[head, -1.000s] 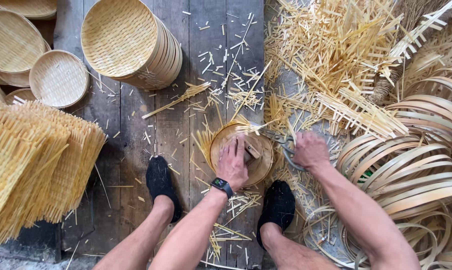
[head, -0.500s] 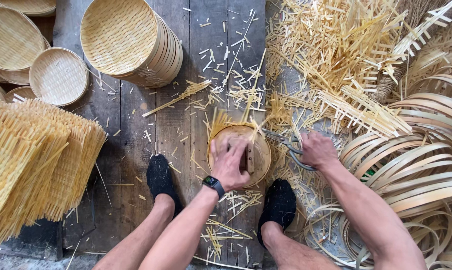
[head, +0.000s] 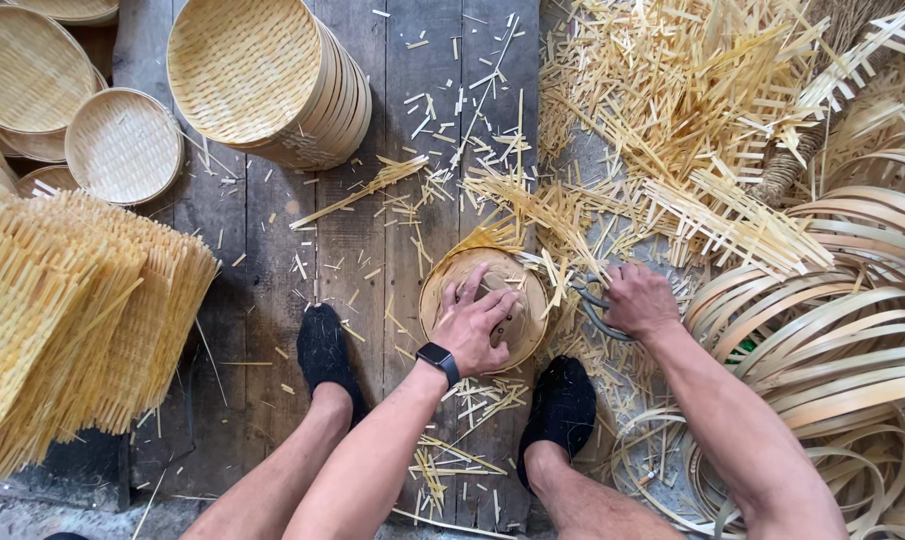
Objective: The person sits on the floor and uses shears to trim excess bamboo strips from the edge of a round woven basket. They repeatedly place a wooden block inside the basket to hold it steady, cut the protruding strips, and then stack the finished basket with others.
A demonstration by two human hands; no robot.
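Head camera view, looking straight down at a person seated over a dark wooden plank floor. At the centre, between the two feet, a small round woven bamboo basket lies flat on the planks, with uncut strip ends fanning from its far rim. The left hand presses down on the basket with fingers spread open, palm flat on the weave; a black smartwatch sits on that wrist. Just to the right of the basket, the right hand is closed around the handles of dark metal shears, whose blades point toward the basket's right rim. Whether the blades touch the rim cannot be told.

Black socks cover both feet: the left foot rests on the planks left of the basket, the right foot near and right of it. Short bamboo offcuts are scattered over the boards all round.

Far and right, a loose heap of pale bamboo strips covers the ground. Along the right edge lie many coiled bamboo hoops, overlapping each other. Far and left of centre stands a tilted stack of finished round baskets, with more shallow round trays in the far left corner. On the left, a thick pile of square woven bamboo mats lies with frayed edges.
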